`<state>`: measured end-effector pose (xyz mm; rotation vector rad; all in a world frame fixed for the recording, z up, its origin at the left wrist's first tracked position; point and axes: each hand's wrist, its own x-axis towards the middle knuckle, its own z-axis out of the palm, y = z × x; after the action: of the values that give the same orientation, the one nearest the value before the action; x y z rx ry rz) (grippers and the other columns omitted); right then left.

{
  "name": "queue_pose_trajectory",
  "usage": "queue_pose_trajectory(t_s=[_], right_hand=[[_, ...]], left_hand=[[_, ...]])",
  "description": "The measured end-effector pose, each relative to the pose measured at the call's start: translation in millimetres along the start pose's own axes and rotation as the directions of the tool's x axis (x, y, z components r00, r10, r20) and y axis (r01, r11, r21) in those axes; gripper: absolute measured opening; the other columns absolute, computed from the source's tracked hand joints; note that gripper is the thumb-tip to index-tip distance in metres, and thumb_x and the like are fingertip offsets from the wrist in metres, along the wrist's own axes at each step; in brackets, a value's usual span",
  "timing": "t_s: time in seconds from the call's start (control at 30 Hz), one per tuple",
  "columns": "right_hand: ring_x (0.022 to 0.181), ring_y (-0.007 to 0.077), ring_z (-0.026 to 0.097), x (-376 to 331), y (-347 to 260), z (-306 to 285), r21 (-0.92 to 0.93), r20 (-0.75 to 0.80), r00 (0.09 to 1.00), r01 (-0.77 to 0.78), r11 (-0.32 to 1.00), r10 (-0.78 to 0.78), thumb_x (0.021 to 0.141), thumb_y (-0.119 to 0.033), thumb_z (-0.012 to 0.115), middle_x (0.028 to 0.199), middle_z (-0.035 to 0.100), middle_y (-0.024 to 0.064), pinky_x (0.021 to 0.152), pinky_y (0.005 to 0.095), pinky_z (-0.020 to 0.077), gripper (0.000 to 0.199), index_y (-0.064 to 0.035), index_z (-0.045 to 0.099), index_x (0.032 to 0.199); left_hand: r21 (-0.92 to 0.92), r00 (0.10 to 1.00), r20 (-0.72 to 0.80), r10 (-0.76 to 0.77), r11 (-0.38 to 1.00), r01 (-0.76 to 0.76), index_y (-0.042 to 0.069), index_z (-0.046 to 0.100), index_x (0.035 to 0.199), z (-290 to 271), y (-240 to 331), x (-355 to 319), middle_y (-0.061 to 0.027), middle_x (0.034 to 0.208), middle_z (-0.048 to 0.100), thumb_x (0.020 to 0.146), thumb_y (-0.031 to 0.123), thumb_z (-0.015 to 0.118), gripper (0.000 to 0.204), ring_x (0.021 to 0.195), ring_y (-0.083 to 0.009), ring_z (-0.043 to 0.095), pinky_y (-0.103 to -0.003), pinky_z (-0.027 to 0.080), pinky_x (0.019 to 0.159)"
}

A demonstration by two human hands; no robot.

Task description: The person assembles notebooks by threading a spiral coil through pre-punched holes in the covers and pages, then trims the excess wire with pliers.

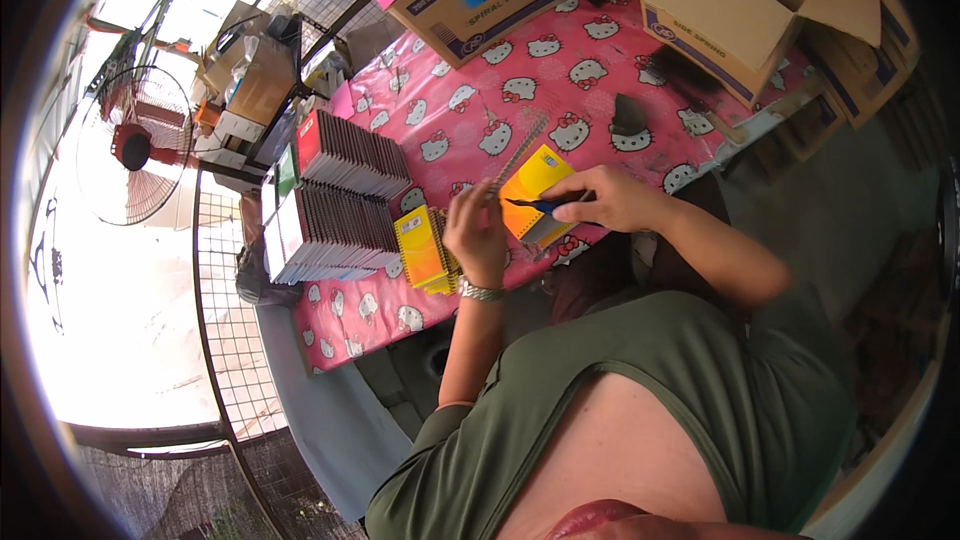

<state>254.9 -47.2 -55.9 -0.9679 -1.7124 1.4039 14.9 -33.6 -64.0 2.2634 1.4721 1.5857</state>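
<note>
A yellow notebook [537, 172] lies on the pink patterned table cover in front of me, with more of its stack showing beneath it. Closed around blue-handled pliers [549, 206], my right hand [612, 199] rests over the notebook. The dark tip of the pliers points left, toward my other hand. My left hand [474, 237] is at the notebook's left edge, its fingers bent around the lower end of a thin spiral coil [524, 143] that slants up and away. Just left of that hand sits a small stack of yellow spiral notebooks [424, 247].
Tall stacks of spiral notebooks, white-edged [325, 235] and red-covered [350, 152], stand on the table's left. Cardboard boxes sit at the back [490, 2] and far right [720, 15]. A dark scrap [629, 115] lies beyond the notebook. A fan [135, 147] stands left of the table.
</note>
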Motion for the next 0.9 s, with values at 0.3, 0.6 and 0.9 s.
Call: queue_pose_trajectory(t_s=[0.3, 0.6, 0.9], right_hand=[[0.077, 0.0201, 0.069, -30.0, 173.6, -86.4, 0.324, -0.120, 0.778, -0.556, 0.765, 0.617, 0.097, -0.031, 0.057, 0.091, 0.071, 0.0092, 0.066, 0.0323, 0.0523, 0.032, -0.0029, 0.067, 0.107], [0.099, 0.0350, 0.066, 4.1, 186.8, -213.7, -0.536, -0.811, 0.574, -0.656, 0.531, -0.110, 0.088, -0.026, 0.066, 0.102, 0.069, 0.0164, 0.080, 0.0447, 0.0546, 0.023, -0.0063, 0.068, 0.099], [0.111, 0.0336, 0.059, 6.8, 196.8, -210.9, -0.751, -0.648, 0.760, -0.624, 0.218, -0.056, 0.087, -0.010, 0.062, 0.110, 0.059, 0.0146, 0.093, 0.0468, 0.0500, 0.018, -0.0023, 0.062, 0.104]], left_hand=[[0.516, 0.844, 0.410, -0.345, 0.851, 0.097, 0.008, 0.068, 0.093, -98.1, -77.7, 81.0, -0.0093, 0.094, 0.069, 0.081, 0.008, 0.059, 0.016, 0.099, -0.0316, 0.061, -0.041, 0.046, 0.082], [0.549, 0.912, 0.346, -0.219, 0.836, -0.008, 0.010, 0.066, 0.104, -47.3, -107.1, 38.4, -0.0123, 0.107, 0.065, 0.079, 0.011, 0.065, 0.026, 0.102, -0.0366, 0.059, -0.046, 0.049, 0.087], [0.253, 0.655, 0.756, 0.003, 0.921, -0.296, 0.008, 0.067, 0.102, 49.4, 22.5, 0.5, -0.0089, 0.106, 0.065, 0.081, 0.022, 0.074, 0.027, 0.103, -0.0289, 0.062, -0.039, 0.054, 0.084]])
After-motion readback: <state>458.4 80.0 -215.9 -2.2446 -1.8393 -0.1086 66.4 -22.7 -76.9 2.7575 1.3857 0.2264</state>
